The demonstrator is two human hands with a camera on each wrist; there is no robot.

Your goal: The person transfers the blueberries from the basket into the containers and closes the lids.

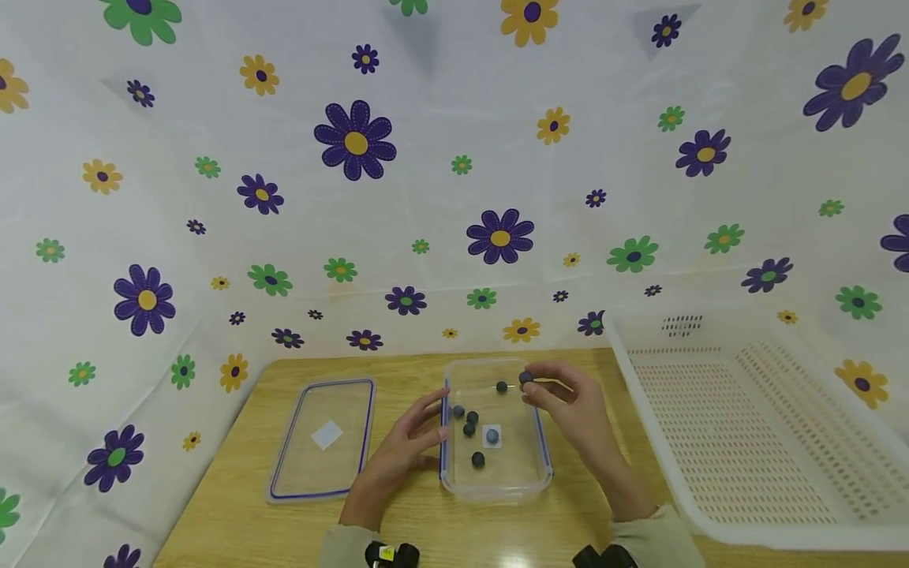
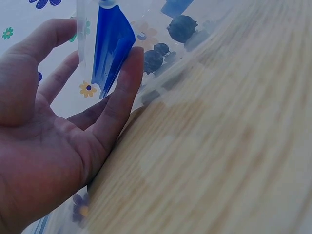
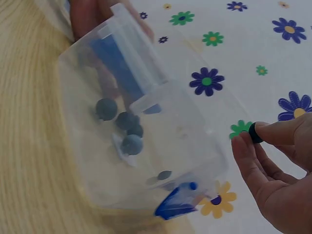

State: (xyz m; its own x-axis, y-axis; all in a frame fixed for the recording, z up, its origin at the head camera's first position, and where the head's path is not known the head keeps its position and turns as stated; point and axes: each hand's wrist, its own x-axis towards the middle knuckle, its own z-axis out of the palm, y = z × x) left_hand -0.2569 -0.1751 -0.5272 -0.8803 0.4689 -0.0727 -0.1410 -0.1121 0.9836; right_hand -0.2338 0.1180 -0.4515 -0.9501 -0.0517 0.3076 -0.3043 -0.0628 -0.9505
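Observation:
A clear plastic food container (image 1: 521, 481) with blue clips stands on the wooden table, several blueberries (image 1: 478, 459) scattered over its bottom. Between thumb and fingertips, my right hand (image 1: 571, 406) pinches a single blueberry (image 3: 255, 132) above the container's far right corner. On the other side, my left hand (image 1: 402, 446) touches the container's left wall with loosely extended fingers. The left wrist view shows those fingers around a blue clip flap (image 2: 111, 51). A white square label (image 1: 492, 443) shows at the container's bottom, with one berry over it.
A clear lid (image 1: 298, 465) with a blue seal and a white label lies on the table to the left. At the right stands a large white perforated basket (image 1: 724, 442). Flower-patterned white sheeting (image 1: 426, 197) rises behind the table (image 1: 206, 513).

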